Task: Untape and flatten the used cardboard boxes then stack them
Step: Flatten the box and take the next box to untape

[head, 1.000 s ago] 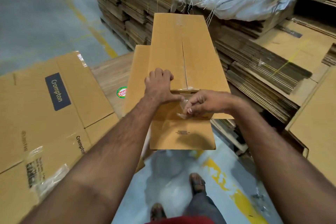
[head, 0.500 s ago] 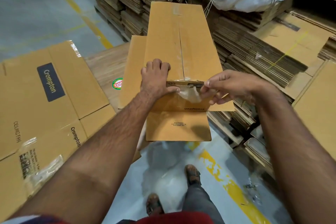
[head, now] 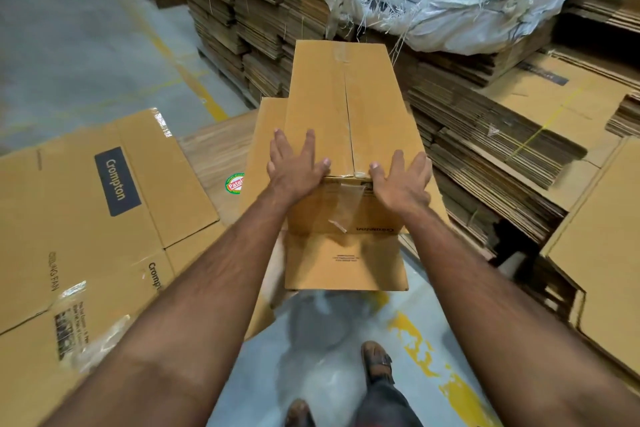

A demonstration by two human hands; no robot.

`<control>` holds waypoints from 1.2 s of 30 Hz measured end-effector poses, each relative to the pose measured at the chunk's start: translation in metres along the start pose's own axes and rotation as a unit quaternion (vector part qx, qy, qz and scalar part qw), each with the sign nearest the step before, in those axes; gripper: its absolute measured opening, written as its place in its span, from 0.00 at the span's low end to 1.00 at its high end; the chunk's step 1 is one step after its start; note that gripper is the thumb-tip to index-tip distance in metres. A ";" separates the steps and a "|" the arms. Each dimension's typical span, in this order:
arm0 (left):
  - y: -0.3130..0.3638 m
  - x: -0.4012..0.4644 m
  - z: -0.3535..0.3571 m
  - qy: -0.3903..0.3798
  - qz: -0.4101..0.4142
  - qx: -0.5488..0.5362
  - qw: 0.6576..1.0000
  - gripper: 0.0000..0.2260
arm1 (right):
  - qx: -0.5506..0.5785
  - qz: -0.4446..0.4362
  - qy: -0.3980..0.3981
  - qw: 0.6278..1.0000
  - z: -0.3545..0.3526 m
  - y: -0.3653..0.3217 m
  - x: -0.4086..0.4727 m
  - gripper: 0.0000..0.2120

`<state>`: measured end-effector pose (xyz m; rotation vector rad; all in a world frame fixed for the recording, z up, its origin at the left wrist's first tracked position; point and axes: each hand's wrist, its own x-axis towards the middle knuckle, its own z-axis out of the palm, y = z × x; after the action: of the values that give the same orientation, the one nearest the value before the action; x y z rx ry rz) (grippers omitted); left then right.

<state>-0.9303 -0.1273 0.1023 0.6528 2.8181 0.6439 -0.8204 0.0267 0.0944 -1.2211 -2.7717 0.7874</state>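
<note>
Fingers (head: 310,146) of both hands lie spread and flat, gripping nothing, on the near end of the box (head: 349,107), left hand (head: 294,166) and right hand (head: 401,180) either side of its centre seam, which runs away toward the far stacks.

A tan cardboard box (head: 349,121) lies on its side, still assembled, centre seam untaped, near flap hanging open. Left of it lies a flattened Crompton box (head: 86,218).
</note>
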 end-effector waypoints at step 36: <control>0.051 0.041 0.001 0.026 0.061 0.225 0.972 0.13 | -0.275 -0.224 -0.066 0.932 -0.058 0.056 0.046 0.33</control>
<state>-0.9468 -0.0668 0.1210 0.8969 3.0116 0.0255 -0.8016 0.1158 0.1114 -0.5058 -3.3110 0.0508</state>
